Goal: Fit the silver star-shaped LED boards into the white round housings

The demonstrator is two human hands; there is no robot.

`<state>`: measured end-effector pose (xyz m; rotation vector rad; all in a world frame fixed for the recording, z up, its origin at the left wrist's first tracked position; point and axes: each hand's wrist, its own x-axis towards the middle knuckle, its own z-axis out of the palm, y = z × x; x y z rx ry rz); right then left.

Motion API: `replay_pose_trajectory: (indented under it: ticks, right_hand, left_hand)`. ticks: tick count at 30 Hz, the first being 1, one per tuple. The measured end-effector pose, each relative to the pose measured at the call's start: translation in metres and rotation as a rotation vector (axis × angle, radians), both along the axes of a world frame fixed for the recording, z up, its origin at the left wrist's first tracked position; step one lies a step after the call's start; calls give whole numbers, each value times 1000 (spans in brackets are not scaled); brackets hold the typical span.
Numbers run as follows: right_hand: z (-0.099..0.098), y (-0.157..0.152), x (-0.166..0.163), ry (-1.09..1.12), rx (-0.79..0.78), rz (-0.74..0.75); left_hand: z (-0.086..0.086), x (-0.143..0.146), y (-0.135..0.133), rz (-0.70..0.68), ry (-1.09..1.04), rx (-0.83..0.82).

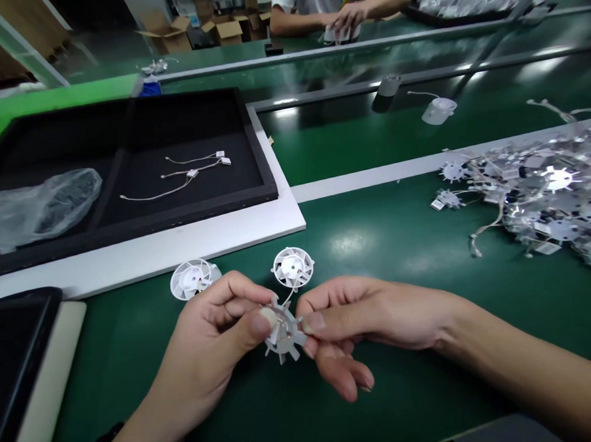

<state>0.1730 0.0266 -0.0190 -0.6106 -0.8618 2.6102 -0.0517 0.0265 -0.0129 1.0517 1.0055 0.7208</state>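
My left hand (217, 339) and my right hand (346, 324) meet over the green table, both pinching a small silver star-shaped metal plate (282, 335) with a thin wire running up from it. The left thumb and forefinger grip its left edge, the right thumb and forefinger its right edge. Two round white plastic finned housings lie just beyond the hands: one (193, 278) to the left, another (292, 266) directly behind the plate.
A heap of the same silver plates with wires (544, 196) fills the right side. A black tray (121, 158) holds three wired parts and a plastic bag (34, 207). A dark device (13, 358) sits at the left edge. Another person's hands (343, 21) work across the belt.
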Motion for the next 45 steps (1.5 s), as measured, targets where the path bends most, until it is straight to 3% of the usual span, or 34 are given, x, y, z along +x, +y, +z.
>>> replay_pose_trajectory:
  ticks: [5, 7, 11, 13, 14, 18, 20, 24, 28, 31, 33, 40, 45]
  right_hand:
    - [14, -2, 3, -129, 298, -120]
    - [19, -4, 4, -319, 563, -202]
    - [19, -8, 6, -584, 1318, -327]
    - [18, -8, 8, -613, 1470, -351]
    - [18, -7, 8, -621, 1440, -343]
    - [24, -6, 8, -628, 1037, -254]
    - [26, -8, 7, -632, 910, -246]
    - [25, -8, 7, -668, 912, -276]
    - [22, 5, 19, -743, 946, -410]
    - [18, 18, 28, -731, 879, -603]
    - [13, 22, 28, -674, 818, -639]
    - [-1, 14, 7, -412, 515, -347]
    - [0, 13, 11, -399, 550, -311]
  left_hand:
    - [-2, -1, 0, 26, 15, 41]
    - [0, -1, 1, 45, 53, 72]
    - [10, 1, 2, 22, 244, 207]
    - [14, 3, 2, 34, 326, 300]
    - [16, 3, 2, 48, 345, 332]
    - [14, 5, -2, 111, 353, 404]
    - [12, 6, -4, 116, 361, 435]
    - [5, 5, -5, 89, 393, 542]
    - [-1, 2, 0, 48, 542, 893]
    - [-5, 0, 6, -31, 689, 1166]
    - [-8, 0, 9, -106, 762, 1258]
    - [-12, 3, 3, -387, 644, 1332]
    - [-3, -8, 11, -274, 638, 1288]
